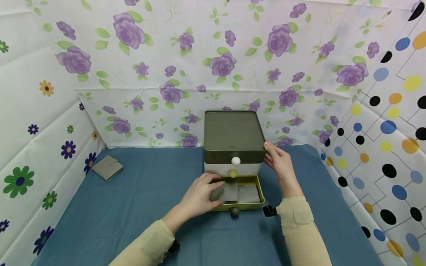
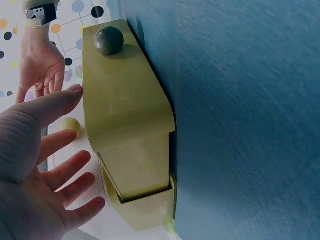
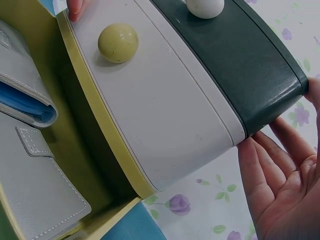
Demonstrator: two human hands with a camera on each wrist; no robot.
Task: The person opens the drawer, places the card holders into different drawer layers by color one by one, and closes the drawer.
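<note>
A small drawer cabinet [image 1: 233, 133] stands on the blue cloth, with a dark green top section over a white one. Its olive-yellow bottom drawer [image 1: 263, 201] is pulled out. Inside lie grey stitched wallets; one wallet [image 3: 45, 185] has a tab, and another wallet [image 3: 22, 82] shows blue inside its fold. My left hand [image 1: 196, 194] is over the drawer's left side, fingers spread and gently bent, with nothing gripped. With thumb near the top corner and fingertips against the side, my right hand [image 1: 281, 164] touches the cabinet's dark right side.
Another grey wallet [image 1: 107, 168] lies at the far left of the blue cloth [image 1: 159, 166]. Flower-printed sheeting [image 1: 149, 74] rises behind the cabinet, and a dotted sheet [image 1: 389, 147] stands on the right. A dark round knob [image 1: 235, 212] sticks out from the drawer front.
</note>
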